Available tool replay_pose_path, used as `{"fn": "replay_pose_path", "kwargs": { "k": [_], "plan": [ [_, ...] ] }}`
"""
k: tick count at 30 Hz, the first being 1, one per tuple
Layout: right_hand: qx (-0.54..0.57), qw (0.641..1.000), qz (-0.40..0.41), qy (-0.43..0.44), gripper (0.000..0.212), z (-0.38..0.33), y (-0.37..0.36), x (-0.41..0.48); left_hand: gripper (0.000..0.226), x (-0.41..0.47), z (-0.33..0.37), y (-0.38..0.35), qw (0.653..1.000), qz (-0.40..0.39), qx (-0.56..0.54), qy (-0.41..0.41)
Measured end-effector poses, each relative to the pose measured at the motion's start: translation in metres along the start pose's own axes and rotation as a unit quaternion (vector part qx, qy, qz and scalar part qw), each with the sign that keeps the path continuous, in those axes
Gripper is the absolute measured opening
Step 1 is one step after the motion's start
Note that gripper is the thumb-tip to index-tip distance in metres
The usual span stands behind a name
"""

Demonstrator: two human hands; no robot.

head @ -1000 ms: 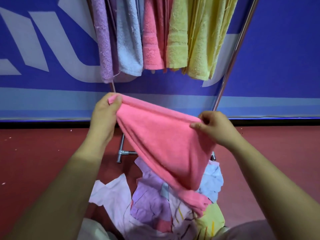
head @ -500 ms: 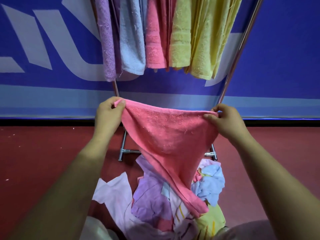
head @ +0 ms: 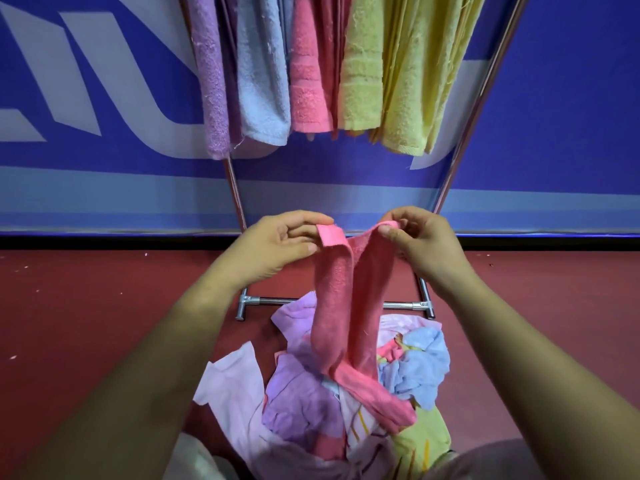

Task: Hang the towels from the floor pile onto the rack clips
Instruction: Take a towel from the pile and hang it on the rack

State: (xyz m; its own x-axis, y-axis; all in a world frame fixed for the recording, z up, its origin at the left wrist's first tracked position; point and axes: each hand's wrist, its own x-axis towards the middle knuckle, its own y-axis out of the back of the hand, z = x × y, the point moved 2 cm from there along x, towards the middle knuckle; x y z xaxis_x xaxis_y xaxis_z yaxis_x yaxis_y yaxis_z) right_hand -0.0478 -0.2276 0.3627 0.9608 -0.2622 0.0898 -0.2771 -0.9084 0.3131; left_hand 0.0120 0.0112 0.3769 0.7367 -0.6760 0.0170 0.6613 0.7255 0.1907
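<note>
Pink towel [head: 341, 306]: long axis vertical, folded lengthwise, terry-textured, tail on floor pile [head: 301, 403]. Left hand [head: 273, 252] and right hand [head: 420, 244] fingers pinching top corners.

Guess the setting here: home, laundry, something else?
Probably a staged indoor hall, not a home: a big blue printed banner as the wall, a red floor, and a metal rack of hung towels.
</note>
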Motion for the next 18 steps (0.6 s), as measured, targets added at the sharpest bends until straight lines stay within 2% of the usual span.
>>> {"fn": "replay_pose_path", "kwargs": {
  "k": [2, 3, 5, 7, 9, 12, 16, 18],
  "plan": [
    [-0.089, 0.996, 0.005, 0.024, 0.006, 0.000, 0.001, 0.000, 0.030, 0.001, 0.003, -0.004, 0.998, 0.040, 0.038, 0.001],
    [-0.099, 0.995, 0.004, 0.021, 0.004, -0.002, 0.000, -0.001, 0.024, 0.002, 0.004, -0.005, 0.997, 0.053, 0.058, 0.001],
    [-0.059, 0.998, -0.007, -0.001, 0.009, -0.004, -0.004, -0.003, 0.016, 0.001, 0.005, -0.009, 0.996, 0.043, 0.079, -0.006],
    [0.048, 0.997, -0.037, -0.049, 0.020, -0.005, -0.012, -0.007, 0.012, 0.001, 0.005, -0.013, 0.994, 0.037, 0.102, -0.013],
    [0.125, 0.987, -0.063, -0.080, 0.018, -0.006, -0.019, -0.011, 0.007, 0.004, 0.003, -0.016, 0.985, 0.055, 0.157, -0.036],
    [0.116, 0.989, -0.069, -0.067, 0.010, -0.009, -0.023, -0.015, 0.006, 0.007, 0.003, -0.021, 0.977, 0.076, 0.189, -0.063],
    [0.129, 0.989, -0.055, -0.039, 0.019, -0.014, -0.026, -0.018, 0.009, 0.008, 0.002, -0.024, 0.976, 0.089, 0.186, -0.063],
    [0.131, 0.989, -0.061, -0.023, 0.012, -0.014, -0.029, -0.017, 0.006, 0.008, 0.003, -0.025, 0.975, 0.101, 0.187, -0.062]
  ]
}}
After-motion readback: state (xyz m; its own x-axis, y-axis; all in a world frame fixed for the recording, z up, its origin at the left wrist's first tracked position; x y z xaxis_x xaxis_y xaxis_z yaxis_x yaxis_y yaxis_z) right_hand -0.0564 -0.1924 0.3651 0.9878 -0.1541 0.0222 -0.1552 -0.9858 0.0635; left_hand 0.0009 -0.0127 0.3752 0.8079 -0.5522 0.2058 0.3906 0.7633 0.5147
